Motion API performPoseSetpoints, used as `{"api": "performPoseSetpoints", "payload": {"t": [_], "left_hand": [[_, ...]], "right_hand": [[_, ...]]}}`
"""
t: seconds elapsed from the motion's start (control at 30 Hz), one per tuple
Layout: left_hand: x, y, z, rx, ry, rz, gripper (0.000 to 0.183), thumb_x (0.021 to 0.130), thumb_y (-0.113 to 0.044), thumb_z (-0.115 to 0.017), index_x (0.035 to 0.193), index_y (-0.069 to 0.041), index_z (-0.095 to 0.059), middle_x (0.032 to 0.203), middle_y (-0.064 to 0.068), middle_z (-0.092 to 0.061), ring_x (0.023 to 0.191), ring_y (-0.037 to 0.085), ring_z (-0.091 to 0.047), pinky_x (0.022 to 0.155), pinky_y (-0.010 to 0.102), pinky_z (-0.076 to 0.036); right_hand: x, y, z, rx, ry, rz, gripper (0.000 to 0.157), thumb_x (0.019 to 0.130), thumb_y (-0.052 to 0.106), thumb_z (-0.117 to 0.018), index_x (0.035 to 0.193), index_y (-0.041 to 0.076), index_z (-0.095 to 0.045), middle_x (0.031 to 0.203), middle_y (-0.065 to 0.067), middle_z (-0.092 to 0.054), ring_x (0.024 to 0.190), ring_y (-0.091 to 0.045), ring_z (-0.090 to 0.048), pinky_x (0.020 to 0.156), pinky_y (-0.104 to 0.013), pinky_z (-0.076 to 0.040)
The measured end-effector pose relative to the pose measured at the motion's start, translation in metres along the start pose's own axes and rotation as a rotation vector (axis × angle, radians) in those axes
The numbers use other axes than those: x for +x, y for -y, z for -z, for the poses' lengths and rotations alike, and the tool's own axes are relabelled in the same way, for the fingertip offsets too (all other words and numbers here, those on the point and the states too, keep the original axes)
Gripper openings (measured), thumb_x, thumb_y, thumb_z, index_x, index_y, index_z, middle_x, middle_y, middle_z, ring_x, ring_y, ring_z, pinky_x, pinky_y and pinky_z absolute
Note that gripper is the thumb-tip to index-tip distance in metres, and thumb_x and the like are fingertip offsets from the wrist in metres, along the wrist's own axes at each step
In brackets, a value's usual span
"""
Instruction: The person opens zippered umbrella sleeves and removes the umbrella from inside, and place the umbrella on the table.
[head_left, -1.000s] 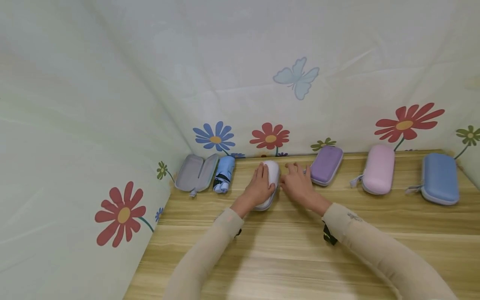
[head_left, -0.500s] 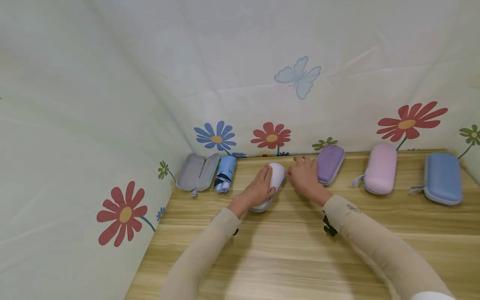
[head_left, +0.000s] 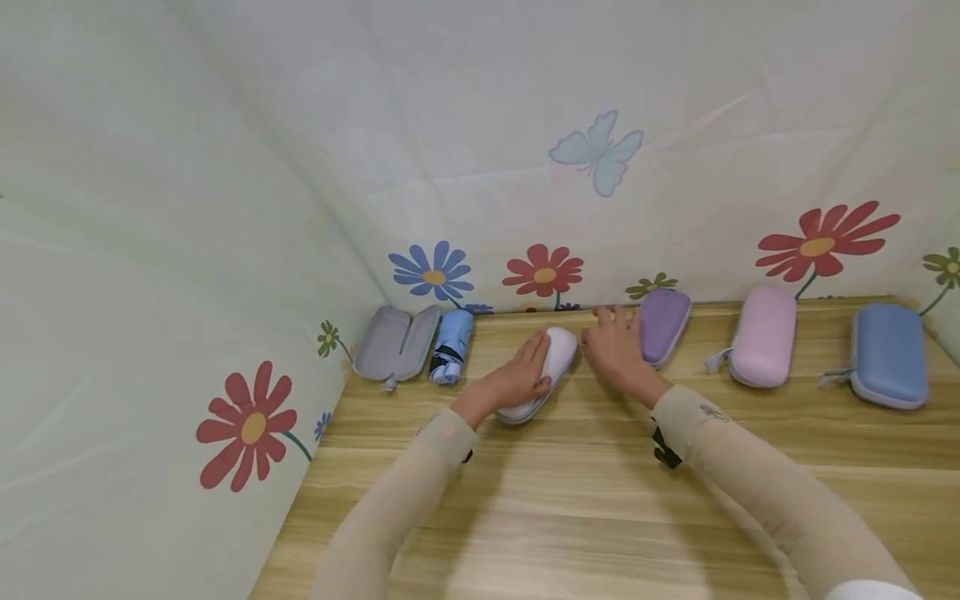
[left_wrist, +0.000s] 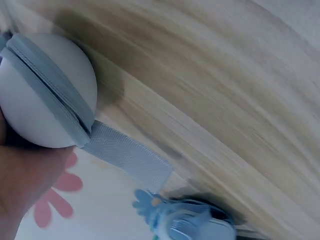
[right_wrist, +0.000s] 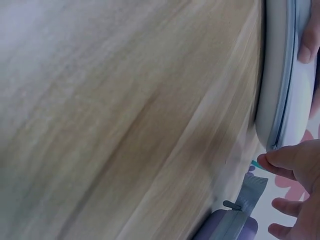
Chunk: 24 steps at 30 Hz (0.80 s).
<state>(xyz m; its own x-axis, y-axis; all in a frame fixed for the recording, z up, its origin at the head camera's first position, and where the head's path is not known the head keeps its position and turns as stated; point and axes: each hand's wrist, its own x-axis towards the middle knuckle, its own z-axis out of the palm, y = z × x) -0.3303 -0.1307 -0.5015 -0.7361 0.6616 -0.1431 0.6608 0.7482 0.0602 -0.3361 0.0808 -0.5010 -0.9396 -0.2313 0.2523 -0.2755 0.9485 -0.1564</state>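
Observation:
A white zippered hard case (head_left: 558, 354) lies slanted on the wooden table (head_left: 555, 517). My left hand (head_left: 520, 377) grips it from above, fingers over the lid and thumb along the near side. A grey fabric strap (left_wrist: 131, 156) sticks out from one end of the case in the left wrist view. At the far end, my right hand (head_left: 615, 346) has thumb and forefinger together right at the zipper's end (right_wrist: 273, 147), pinching its pull, mostly hidden by the fingers. The seam looks closed along the side seen in the right wrist view.
Close to my right hand is a purple case (head_left: 665, 323). A pink case (head_left: 765, 337) and a blue case (head_left: 891, 354) stand further right. At left lie a small folded blue umbrella (head_left: 452, 346) and an open grey case (head_left: 381, 346). A flowered cloth (head_left: 450, 192) hangs behind.
The white case has turned, its far end swinging right under my left hand. My right hand has shifted right and now overlaps the purple case in the head view.

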Motion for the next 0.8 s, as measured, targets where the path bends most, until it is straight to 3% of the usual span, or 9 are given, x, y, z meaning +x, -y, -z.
{"api": "performPoseSetpoints", "payload": {"t": [0.1, 0.17, 0.27, 0.37, 0.47, 0.6, 0.67, 0.8], "left_hand": [[0.005, 0.005, 0.007, -0.018, 0.014, 0.029, 0.074, 0.098, -0.033, -0.044, 0.152, -0.005, -0.001, 0.159, 0.012, -0.004, 0.145, 0.021, -0.009, 0.115, 0.034, -0.017], [0.009, 0.002, 0.012, -0.022, -0.017, 0.112, 0.074, 0.097, -0.035, -0.046, 0.153, -0.01, -0.005, 0.159, 0.008, -0.009, 0.144, 0.02, -0.013, 0.114, 0.041, -0.02], [0.012, -0.012, 0.015, -0.033, -0.085, 0.351, 0.069, 0.097, -0.038, -0.041, 0.153, -0.012, -0.011, 0.158, 0.008, -0.015, 0.144, 0.025, -0.014, 0.112, 0.055, -0.015], [0.017, -0.026, 0.01, -0.089, -0.161, 0.588, 0.067, 0.098, -0.043, -0.029, 0.152, -0.007, -0.013, 0.158, 0.013, -0.01, 0.145, 0.033, -0.004, 0.109, 0.063, -0.007], [0.026, -0.034, 0.004, -0.132, -0.237, 0.734, 0.074, 0.097, -0.052, -0.022, 0.15, -0.001, -0.016, 0.156, 0.021, -0.007, 0.143, 0.039, 0.002, 0.108, 0.063, -0.005], [0.041, -0.035, 0.002, -0.184, -0.316, 0.831, 0.083, 0.095, -0.058, -0.025, 0.149, 0.004, -0.015, 0.155, 0.026, -0.001, 0.142, 0.042, 0.004, 0.111, 0.058, -0.005], [0.046, -0.032, 0.002, -0.193, -0.331, 0.844, 0.083, 0.095, -0.056, -0.028, 0.149, 0.004, -0.014, 0.155, 0.026, 0.001, 0.143, 0.041, 0.005, 0.112, 0.055, -0.004], [0.048, -0.022, 0.001, -0.179, -0.297, 0.823, 0.082, 0.093, -0.054, -0.033, 0.15, 0.002, -0.013, 0.156, 0.023, 0.002, 0.143, 0.037, 0.008, 0.113, 0.053, -0.004]], "right_hand": [[-0.006, 0.0, 0.002, 0.019, 0.009, -0.001, 0.016, 0.089, 0.028, -0.063, 0.095, 0.02, -0.076, 0.134, -0.018, -0.046, 0.126, -0.046, -0.031, 0.1, -0.071, -0.012], [-0.014, 0.002, 0.004, 0.025, 0.013, 0.01, 0.016, 0.088, 0.029, -0.064, 0.094, 0.02, -0.076, 0.134, -0.018, -0.047, 0.126, -0.046, -0.032, 0.099, -0.071, -0.012], [-0.029, 0.013, 0.006, 0.038, 0.015, 0.03, 0.016, 0.087, 0.031, -0.067, 0.095, 0.02, -0.075, 0.133, -0.018, -0.048, 0.125, -0.046, -0.033, 0.098, -0.07, -0.014], [-0.044, 0.024, 0.008, 0.057, 0.01, 0.039, 0.013, 0.087, 0.03, -0.068, 0.091, 0.02, -0.075, 0.132, -0.02, -0.049, 0.123, -0.047, -0.034, 0.096, -0.07, -0.019], [-0.054, 0.03, 0.009, 0.065, -0.002, 0.039, 0.011, 0.086, 0.031, -0.069, 0.088, 0.021, -0.075, 0.131, -0.021, -0.05, 0.122, -0.047, -0.036, 0.095, -0.069, -0.023], [-0.063, 0.034, 0.008, 0.052, -0.026, 0.067, 0.012, 0.084, 0.033, -0.071, 0.087, 0.022, -0.075, 0.13, -0.023, -0.051, 0.122, -0.047, -0.039, 0.096, -0.069, -0.026], [-0.065, 0.035, 0.008, 0.051, -0.042, 0.072, 0.013, 0.084, 0.032, -0.07, 0.087, 0.021, -0.075, 0.13, -0.023, -0.05, 0.122, -0.047, -0.038, 0.096, -0.068, -0.027], [-0.068, 0.032, 0.006, 0.066, -0.041, 0.045, 0.012, 0.085, 0.031, -0.07, 0.087, 0.02, -0.075, 0.133, -0.021, -0.047, 0.125, -0.046, -0.035, 0.098, -0.068, -0.024]]}}
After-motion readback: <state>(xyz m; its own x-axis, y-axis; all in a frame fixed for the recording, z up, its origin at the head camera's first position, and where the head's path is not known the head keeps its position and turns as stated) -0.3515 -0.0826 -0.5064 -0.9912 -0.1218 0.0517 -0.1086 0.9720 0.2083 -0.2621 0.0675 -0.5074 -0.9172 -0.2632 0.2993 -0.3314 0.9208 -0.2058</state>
